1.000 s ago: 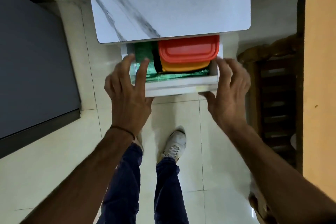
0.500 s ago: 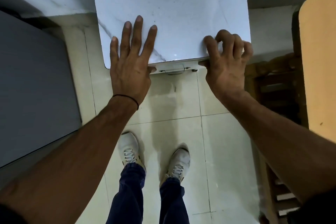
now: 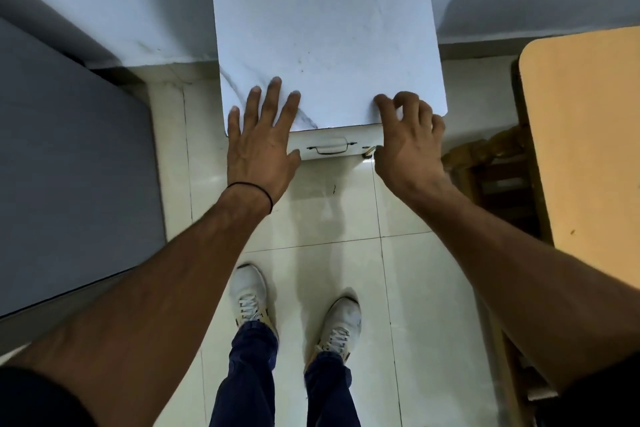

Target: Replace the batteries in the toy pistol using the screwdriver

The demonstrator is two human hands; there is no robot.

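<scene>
On the pale tiled floor [image 3: 346, 211] stands a white counter [image 3: 322, 28]. The left hand [image 3: 258, 146] lies flat on top, fingers straight, holding nothing. The right hand [image 3: 407, 142] curls over the front edge; I cannot tell if it grips. Below is a shut drawer [image 3: 356, 137] with a small handle [image 3: 330, 148]. I cannot tell where the toy pistol is.

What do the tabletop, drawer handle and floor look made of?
Tabletop: marble or marble-print laminate, matte, grey veins.
Drawer handle: probably painted metal or plastic, white, thin bar.
Floor: glazed ceramic tile, cream, grout lines and glossy reflections.
</scene>
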